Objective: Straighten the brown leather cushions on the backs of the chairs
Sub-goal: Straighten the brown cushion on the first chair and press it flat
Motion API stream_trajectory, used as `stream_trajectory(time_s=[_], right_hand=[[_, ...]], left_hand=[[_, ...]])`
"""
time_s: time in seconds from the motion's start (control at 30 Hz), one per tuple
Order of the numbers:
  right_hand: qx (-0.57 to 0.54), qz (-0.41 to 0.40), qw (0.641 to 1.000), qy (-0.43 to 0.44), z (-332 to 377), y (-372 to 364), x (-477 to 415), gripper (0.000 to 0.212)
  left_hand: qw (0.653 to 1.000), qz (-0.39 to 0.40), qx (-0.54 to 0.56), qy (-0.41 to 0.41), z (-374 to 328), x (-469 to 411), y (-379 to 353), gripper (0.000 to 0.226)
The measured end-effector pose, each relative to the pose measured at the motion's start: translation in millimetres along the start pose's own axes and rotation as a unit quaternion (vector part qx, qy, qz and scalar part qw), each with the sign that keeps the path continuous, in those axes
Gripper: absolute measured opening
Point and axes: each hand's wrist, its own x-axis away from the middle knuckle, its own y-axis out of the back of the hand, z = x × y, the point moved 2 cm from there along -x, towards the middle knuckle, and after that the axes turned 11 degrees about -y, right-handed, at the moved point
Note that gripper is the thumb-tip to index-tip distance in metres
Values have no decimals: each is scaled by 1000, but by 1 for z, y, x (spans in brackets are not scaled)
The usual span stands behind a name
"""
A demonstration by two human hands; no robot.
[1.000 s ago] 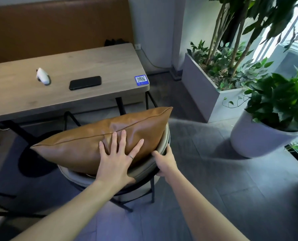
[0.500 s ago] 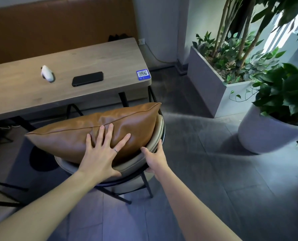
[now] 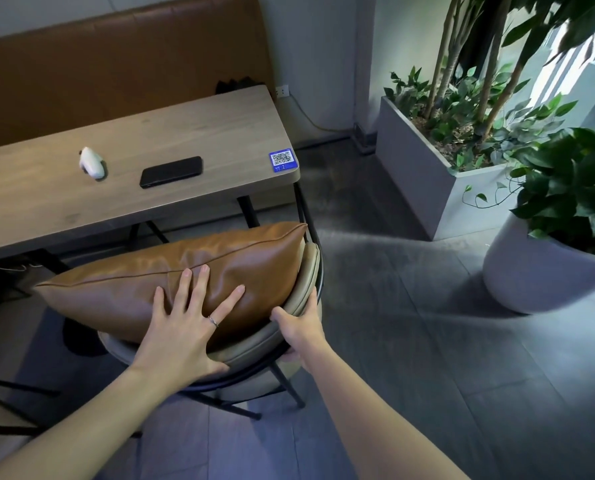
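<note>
A brown leather cushion (image 3: 123,289) lies lengthwise along the curved backrest of a chair (image 3: 303,289) with a beige pad and black metal frame. My left hand (image 3: 185,327) presses flat on the cushion's near face, fingers spread, a ring on one finger. My right hand (image 3: 301,327) grips the backrest's padded rim at the cushion's right end, thumb on top, fingers wrapped behind. The cushion's left corner sticks out past the chair; its right corner rests against the rim.
A wooden table (image 3: 39,206) stands just beyond the chair, bearing a black phone (image 3: 171,172), a small white device (image 3: 91,163) and a blue QR sticker (image 3: 282,160). A rectangular planter (image 3: 424,174) and a round white pot (image 3: 531,275) stand on the right. A brown bench back lines the wall.
The chair with the cushion has shifted closer to the table's edge, with both hands staying on it. The left hand's fingers have spread a little wider on the cushion.
</note>
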Motion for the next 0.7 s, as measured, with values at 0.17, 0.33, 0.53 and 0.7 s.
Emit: stream_trajectory(time_s=[0.17,0.33,0.53,0.7], right_hand=[[13,2,1000,-3,3,14,-1,112],[28,9,1000,-6,4,27,1,114],[95,27,995,-5,4,32,1,115],[250,-64,964,58,6,40,17,105]], left_hand=[[1000,-10,2,2,-10,-3,1,154],[1000,-12,6,14,-20,-7,2,154],[1000,-4,11,27,-22,-7,4,155],[999,15,23,46,-25,-9,8,151]])
